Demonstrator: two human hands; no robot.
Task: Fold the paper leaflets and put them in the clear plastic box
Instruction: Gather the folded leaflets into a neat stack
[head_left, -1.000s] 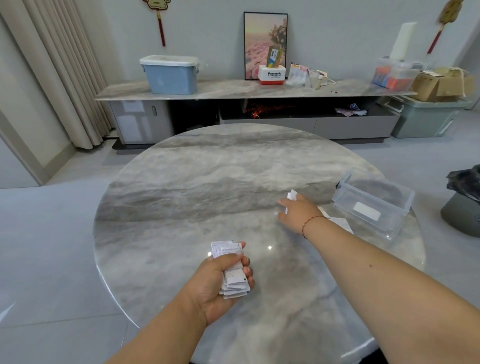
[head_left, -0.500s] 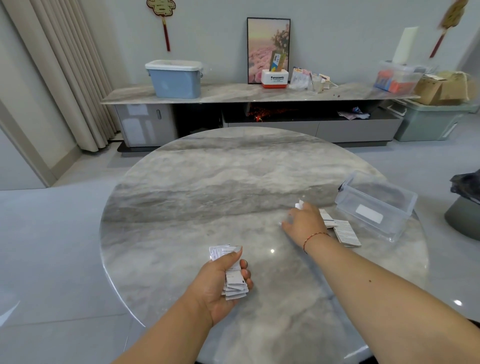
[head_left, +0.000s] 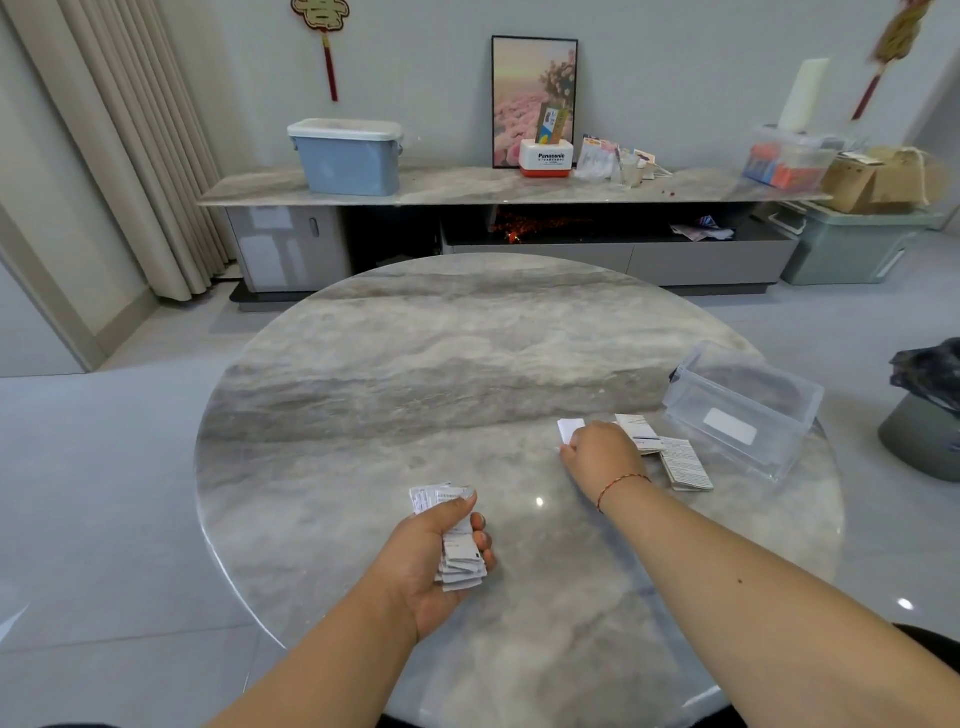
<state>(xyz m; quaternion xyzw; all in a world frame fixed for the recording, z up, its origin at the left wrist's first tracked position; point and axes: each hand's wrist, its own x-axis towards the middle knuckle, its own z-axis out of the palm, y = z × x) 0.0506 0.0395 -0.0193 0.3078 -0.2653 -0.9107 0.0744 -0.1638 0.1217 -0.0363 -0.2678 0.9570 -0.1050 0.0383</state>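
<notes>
My left hand (head_left: 434, 551) grips a stack of folded paper leaflets (head_left: 457, 540) over the near middle of the round marble table (head_left: 415, 374). My right hand (head_left: 602, 457) rests on the table further right, fingers curled over a small white folded leaflet (head_left: 570, 430) whose corner sticks out beyond them. Two more folded leaflets (head_left: 675, 457) lie flat just right of that hand. The clear plastic box (head_left: 743, 410) stands tilted at the table's right edge, with a white label on its near wall; I see nothing inside it.
A long sideboard (head_left: 467, 187) runs along the back wall with a blue bin (head_left: 347, 156), a framed picture (head_left: 534, 98) and boxes. A dark bin (head_left: 924, 410) stands on the floor right of the table.
My right hand slid slightly toward me along the table with the white leaflet under it, uncovering the two flat leaflets. The left hand keeps its stack in place.
</notes>
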